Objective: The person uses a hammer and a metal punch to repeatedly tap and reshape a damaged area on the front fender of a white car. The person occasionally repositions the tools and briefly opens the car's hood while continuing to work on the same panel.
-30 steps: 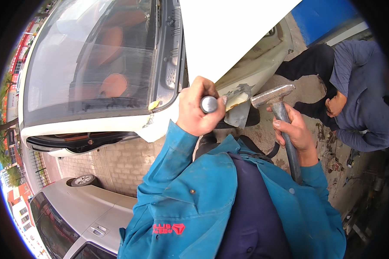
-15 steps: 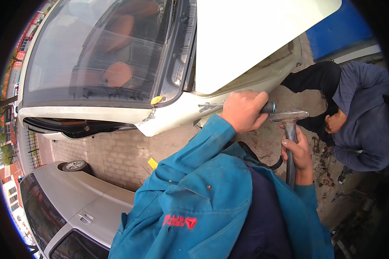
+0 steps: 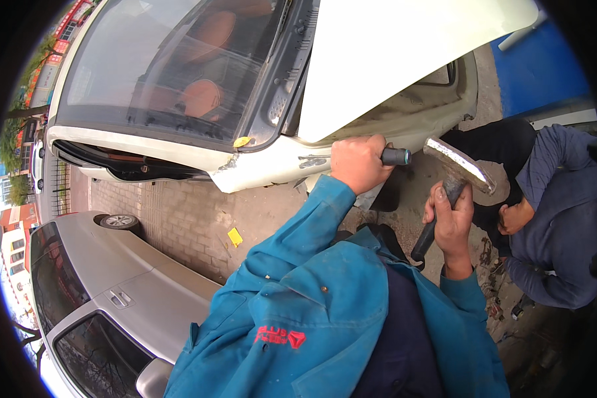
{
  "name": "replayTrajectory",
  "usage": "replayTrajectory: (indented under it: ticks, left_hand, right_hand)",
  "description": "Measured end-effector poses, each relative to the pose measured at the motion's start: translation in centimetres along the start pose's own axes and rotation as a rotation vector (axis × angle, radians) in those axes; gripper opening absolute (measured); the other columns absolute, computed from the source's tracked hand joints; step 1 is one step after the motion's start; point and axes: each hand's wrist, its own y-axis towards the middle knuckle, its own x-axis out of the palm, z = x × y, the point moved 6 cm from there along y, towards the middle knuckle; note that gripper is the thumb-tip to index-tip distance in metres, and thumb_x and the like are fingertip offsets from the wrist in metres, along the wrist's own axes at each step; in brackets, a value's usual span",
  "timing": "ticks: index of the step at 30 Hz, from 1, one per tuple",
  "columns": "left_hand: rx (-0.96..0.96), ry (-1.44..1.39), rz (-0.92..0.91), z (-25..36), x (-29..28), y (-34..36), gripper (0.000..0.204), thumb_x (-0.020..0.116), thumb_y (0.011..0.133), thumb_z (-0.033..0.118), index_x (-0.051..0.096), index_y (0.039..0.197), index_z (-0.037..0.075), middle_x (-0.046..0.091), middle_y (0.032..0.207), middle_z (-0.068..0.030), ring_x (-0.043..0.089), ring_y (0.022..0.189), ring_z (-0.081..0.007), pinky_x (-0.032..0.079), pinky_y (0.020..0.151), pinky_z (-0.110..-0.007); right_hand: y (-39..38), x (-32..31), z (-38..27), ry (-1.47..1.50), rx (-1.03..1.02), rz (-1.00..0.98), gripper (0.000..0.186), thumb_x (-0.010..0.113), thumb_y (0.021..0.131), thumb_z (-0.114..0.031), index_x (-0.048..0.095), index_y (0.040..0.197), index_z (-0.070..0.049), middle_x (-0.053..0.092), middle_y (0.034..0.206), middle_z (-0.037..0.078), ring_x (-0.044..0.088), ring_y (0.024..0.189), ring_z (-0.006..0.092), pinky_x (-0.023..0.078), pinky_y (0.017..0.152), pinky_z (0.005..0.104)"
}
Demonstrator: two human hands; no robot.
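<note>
My left hand (image 3: 358,166) is closed around a chisel-like tool (image 3: 397,156), its dark capped end sticking out rightward and its thin shaft lying leftward along the white car's scuffed, torn body panel (image 3: 268,168). My right hand (image 3: 451,222) grips a hammer (image 3: 459,166) by its dark handle; the worn metal head hangs tilted just right of the tool's end, apart from it. A small yellow leaf (image 3: 241,142) rests below the windscreen.
The white raised hood (image 3: 391,53) fills the top. A co-worker (image 3: 557,199) in dark clothing crouches close at my right, hands low. Behind are a silver car (image 3: 113,278), a yellow scrap (image 3: 235,237) on the paving, and a blue surface (image 3: 537,66).
My left hand has turned the tool from end-on to lying sideways against the panel. The hammer head has since moved away from its end and tilted, its handle now slanting down-left.
</note>
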Motion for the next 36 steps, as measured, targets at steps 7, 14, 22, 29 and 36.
replayTrajectory:
  ticks: [7, 14, 22, 29, 36]
  left_hand:
    - [-0.037, 0.074, 0.023, -0.5, 1.1, -0.2, 0.024, 0.086, 0.081, 0.023, 0.067, 0.073, 0.011, 0.069, 0.065, -0.0121, 0.069, 0.061, -0.0372, 0.053, 0.057, -0.047]
    - [-0.017, 0.062, 0.024, -0.5, 0.8, -0.3, 0.022, 0.086, 0.078, 0.02, 0.066, 0.073, 0.011, 0.068, 0.065, -0.0127, 0.07, 0.061, -0.0369, 0.054, 0.058, -0.047]
    - [0.033, 0.092, 0.012, -0.5, 1.6, -0.6, 0.02, 0.086, 0.074, 0.02, 0.069, 0.075, 0.011, 0.069, 0.066, -0.0123, 0.071, 0.061, -0.0364, 0.056, 0.058, -0.047]
    - [0.029, 0.08, 0.0, -0.8, 1.8, -0.8, 0.017, 0.086, 0.074, 0.021, 0.071, 0.077, 0.013, 0.069, 0.066, -0.0118, 0.071, 0.062, -0.036, 0.056, 0.058, -0.047]
    - [0.027, 0.139, -0.021, -1.0, 2.3, -0.9, 0.015, 0.084, 0.073, 0.021, 0.072, 0.077, 0.015, 0.07, 0.065, -0.0102, 0.072, 0.061, -0.0352, 0.056, 0.058, -0.047]
  right_hand:
    - [1.6, 0.1, 2.8, 0.047, 0.191, -0.129, 0.033, 0.06, 0.116, -0.019, 0.051, 0.141, 0.0, 0.056, 0.085, 0.002, 0.052, 0.057, 0.0075, 0.048, 0.053, 0.0267]
    - [1.1, -4.9, -1.8, 0.346, -0.162, 0.252, 0.043, 0.054, 0.119, -0.026, 0.042, 0.149, 0.002, 0.052, 0.094, 0.006, 0.054, 0.063, 0.0116, 0.053, 0.057, 0.0311]
    - [1.9, -2.5, 3.3, 0.075, 0.165, -0.053, 0.018, 0.064, 0.112, -0.01, 0.053, 0.123, -0.001, 0.059, 0.082, 0.004, 0.054, 0.054, 0.0074, 0.047, 0.048, 0.0275]
    - [1.5, -7.3, -3.7, 0.45, -0.214, 0.471, 0.023, 0.058, 0.116, -0.015, 0.05, 0.132, -0.002, 0.051, 0.081, 0.003, 0.051, 0.059, 0.009, 0.049, 0.053, 0.0298]
    - [1.7, -3.6, 4.1, 0.013, 0.188, 0.016, 0.02, 0.067, 0.11, -0.009, 0.054, 0.122, -0.002, 0.059, 0.078, 0.003, 0.055, 0.051, 0.0089, 0.048, 0.048, 0.029]
